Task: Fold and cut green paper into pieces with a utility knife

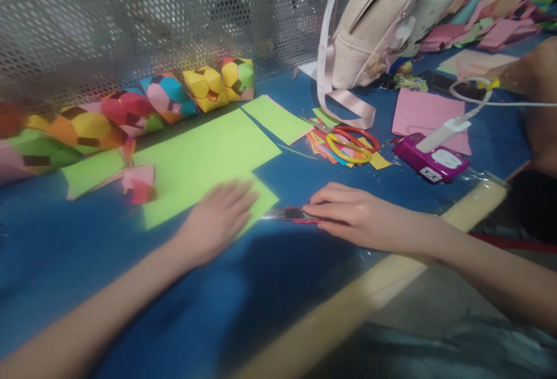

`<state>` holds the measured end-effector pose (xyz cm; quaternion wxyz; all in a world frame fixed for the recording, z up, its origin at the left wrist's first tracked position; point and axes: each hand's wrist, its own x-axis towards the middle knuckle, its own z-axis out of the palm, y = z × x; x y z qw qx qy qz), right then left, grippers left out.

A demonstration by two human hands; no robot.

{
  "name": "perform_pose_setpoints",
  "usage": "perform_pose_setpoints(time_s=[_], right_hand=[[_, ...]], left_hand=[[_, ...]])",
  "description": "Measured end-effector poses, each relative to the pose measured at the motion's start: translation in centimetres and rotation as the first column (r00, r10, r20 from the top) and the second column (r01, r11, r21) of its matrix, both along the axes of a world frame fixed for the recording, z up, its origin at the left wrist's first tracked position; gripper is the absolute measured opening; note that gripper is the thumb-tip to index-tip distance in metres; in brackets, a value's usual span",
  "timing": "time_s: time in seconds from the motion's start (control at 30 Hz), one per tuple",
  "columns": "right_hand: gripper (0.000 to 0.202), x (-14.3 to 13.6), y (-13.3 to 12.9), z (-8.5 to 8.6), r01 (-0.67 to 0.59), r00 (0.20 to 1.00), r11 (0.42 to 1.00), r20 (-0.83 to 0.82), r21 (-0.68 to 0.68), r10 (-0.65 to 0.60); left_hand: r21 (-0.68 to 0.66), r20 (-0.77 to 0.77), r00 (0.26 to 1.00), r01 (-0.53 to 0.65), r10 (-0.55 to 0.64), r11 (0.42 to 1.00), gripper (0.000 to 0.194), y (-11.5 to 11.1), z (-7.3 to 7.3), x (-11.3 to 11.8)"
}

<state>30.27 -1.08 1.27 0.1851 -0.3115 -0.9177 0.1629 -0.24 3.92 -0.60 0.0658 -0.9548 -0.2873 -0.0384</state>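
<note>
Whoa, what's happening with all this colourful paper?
Someone has their left hand palm-down over green paper, a little blurred. Their right hand holds a cutter, its blade out and pointing at the paper. Scissors lie on small scraps nearby, in nobody's hand. Colourful paper balls stand in a row along the mesh.

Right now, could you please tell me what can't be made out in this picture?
Head view: rear of the cutter, hidden by the right hand.
Head view: green paper beneath the left hand, which covers it; that hand's fingers are blurred.
Head view: top of the bag, cut off by the top edge.
Head view: shape of the orange paper, blurred and cut off by the left edge.
</note>
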Motion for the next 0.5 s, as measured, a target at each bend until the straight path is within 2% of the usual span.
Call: perform_pose_setpoints(time_s=[0.5], right_hand=[[0.024,-1.1,0.0,-0.2,-0.033,0.999,0.999,-0.017,0.035,0.034]], left_hand=[[-0.072,0.0,0.999,-0.042,0.042,0.997,0.053,0.0,0.1,-0.1]])
